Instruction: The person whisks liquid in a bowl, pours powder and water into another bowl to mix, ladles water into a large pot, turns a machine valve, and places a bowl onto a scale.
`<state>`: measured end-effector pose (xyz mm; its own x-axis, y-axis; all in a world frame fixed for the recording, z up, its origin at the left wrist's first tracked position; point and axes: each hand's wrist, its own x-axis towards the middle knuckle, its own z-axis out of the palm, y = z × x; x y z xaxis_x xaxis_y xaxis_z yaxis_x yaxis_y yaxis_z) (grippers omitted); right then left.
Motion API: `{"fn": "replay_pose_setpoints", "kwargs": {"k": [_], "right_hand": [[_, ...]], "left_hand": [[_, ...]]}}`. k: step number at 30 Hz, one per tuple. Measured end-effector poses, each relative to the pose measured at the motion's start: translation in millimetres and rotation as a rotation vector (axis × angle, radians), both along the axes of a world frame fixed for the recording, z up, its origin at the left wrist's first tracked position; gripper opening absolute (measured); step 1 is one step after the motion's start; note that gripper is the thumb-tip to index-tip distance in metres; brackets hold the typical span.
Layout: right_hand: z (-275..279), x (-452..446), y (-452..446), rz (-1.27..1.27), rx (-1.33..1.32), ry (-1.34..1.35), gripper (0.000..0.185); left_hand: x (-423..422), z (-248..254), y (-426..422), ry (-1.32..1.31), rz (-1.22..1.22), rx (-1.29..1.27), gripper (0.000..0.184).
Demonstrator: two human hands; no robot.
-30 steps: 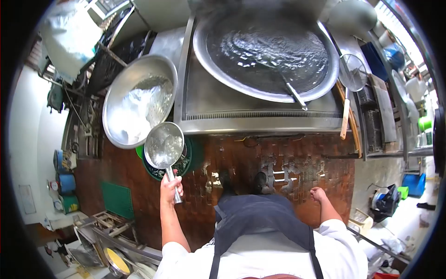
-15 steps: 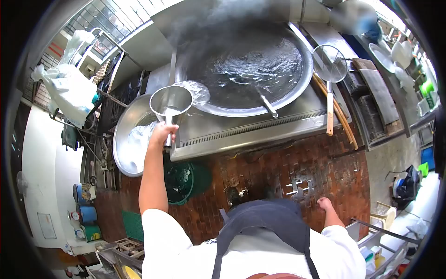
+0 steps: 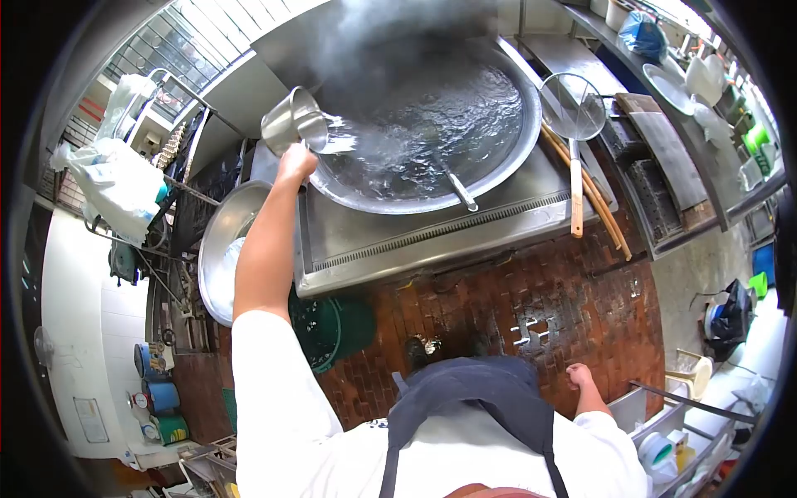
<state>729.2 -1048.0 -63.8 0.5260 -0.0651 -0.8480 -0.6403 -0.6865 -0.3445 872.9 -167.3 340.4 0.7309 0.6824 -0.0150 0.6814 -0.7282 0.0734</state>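
Observation:
My left hand (image 3: 296, 162) is closed round the handle of a metal dipper (image 3: 281, 124), tilted over the left rim of a large steaming wok (image 3: 386, 207). A clear stream of water (image 3: 340, 135) pours from the dipper into the wok, where the liquid ripples. Over the wok's front rim leans a metal handle (image 3: 462, 192), its lower end under the liquid. Beneath my left forearm a wide metal basin (image 3: 212, 241) is partly hidden, something whitish inside it. My right hand (image 3: 579, 376) hangs low at my side, fingers curled, nothing visible in it.
Right of the wok lie a round mesh strainer (image 3: 573, 116) and long wooden sticks (image 3: 610, 221). A green bucket (image 3: 325, 336) of water stands on the wet brick floor (image 3: 465, 299). A rack with white bags (image 3: 116, 183) is at left, metal shelving at right.
My left hand has raised the dipper and tipped it from over the counter toward the wok; water now streams out. My right hand stays low at my side.

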Motion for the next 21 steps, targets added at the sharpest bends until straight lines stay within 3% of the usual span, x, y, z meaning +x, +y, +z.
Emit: {"fn": "replay_pose_setpoints", "kwargs": {"k": [3, 6, 10, 12, 15, 17, 21], "right_hand": [[4, 1, 9, 0.028, 0.034, -0.009, 0.014], [6, 3, 19, 0.110, 0.037, -0.049, 0.015], [-46, 7, 8, 0.404, -0.021, -0.241, 0.018], [-51, 9, 10, 0.426, 0.003, -0.235, 0.020], [-33, 17, 43, 0.377, 0.016, -0.157, 0.018], [-1, 18, 73, 0.272, 0.013, -0.030, 0.016], [13, 39, 90, 0.315, -0.011, 0.100, 0.015]], "left_hand": [[17, 21, -30, -0.043, 0.125, 0.065, 0.041], [29, 41, -45, -0.088, 0.124, 0.181, 0.031], [10, 41, -31, -0.218, -0.046, 0.327, 0.032], [-28, 32, -26, -0.294, -0.075, 0.326, 0.034], [-119, 0, -34, -0.557, 0.017, 0.180, 0.047], [-200, -47, -32, -0.835, 0.069, 0.111, 0.054], [-376, -101, -68, -1.080, 0.652, -0.465, 0.052]]}}
